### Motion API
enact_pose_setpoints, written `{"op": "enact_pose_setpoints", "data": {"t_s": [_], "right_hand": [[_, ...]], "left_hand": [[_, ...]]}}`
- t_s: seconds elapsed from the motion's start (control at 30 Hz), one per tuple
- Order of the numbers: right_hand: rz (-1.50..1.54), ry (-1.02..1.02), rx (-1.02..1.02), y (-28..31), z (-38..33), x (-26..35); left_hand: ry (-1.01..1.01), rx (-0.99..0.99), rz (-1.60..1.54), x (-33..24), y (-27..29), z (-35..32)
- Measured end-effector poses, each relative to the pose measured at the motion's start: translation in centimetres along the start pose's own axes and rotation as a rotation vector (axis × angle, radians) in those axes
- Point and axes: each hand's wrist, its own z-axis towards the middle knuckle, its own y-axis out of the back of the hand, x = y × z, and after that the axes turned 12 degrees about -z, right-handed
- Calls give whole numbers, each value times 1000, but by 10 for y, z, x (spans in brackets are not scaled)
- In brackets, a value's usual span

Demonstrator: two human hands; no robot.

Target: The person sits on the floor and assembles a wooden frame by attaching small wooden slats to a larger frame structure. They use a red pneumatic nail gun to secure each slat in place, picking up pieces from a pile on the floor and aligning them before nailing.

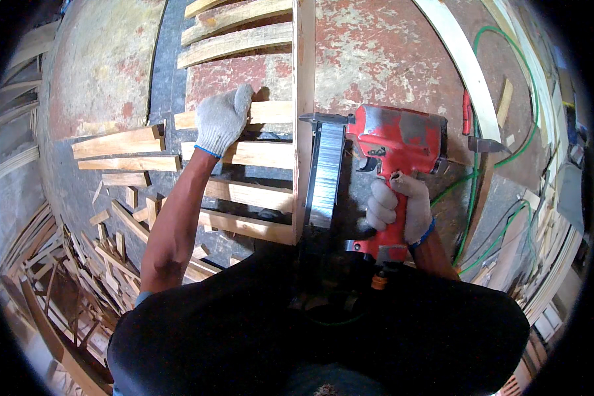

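Observation:
My left hand, in a white knitted glove, is closed over a pale wooden slat. Its fingertips are hidden beneath. That slat and several others run leftward from a long upright-lying wooden rail. In my gloved right hand is the handle of a red, worn pneumatic nail gun. A silver strip of fasteners shows in its magazine. The gun's nose points left and lies at the rail's right side, level with the held slat; whether it touches the rail I cannot tell.
Loose wood blocks and offcuts lie left of the slats. A green air hose loops along the right. A hammer rests near a long pale board. Wood scraps pile up at the lower left.

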Motion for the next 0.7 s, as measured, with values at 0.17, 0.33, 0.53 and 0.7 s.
{"op": "enact_pose_setpoints", "data": {"t_s": [0.17, 0.33, 0.53, 0.7], "right_hand": [[7, 9, -30, 0, 0, -3], [73, -19, -38, -9, 0, 2], [73, -71, -81, -23, -4, 17], [37, -104, -79, -33, -5, 26]], "left_hand": [[25, 27, 24, -6, 4, -1], [10, 15, 16, 3, -1, 2], [3, 6, 13, 6, -2, 1], [31, 27, 23, 6, -4, 3]]}}
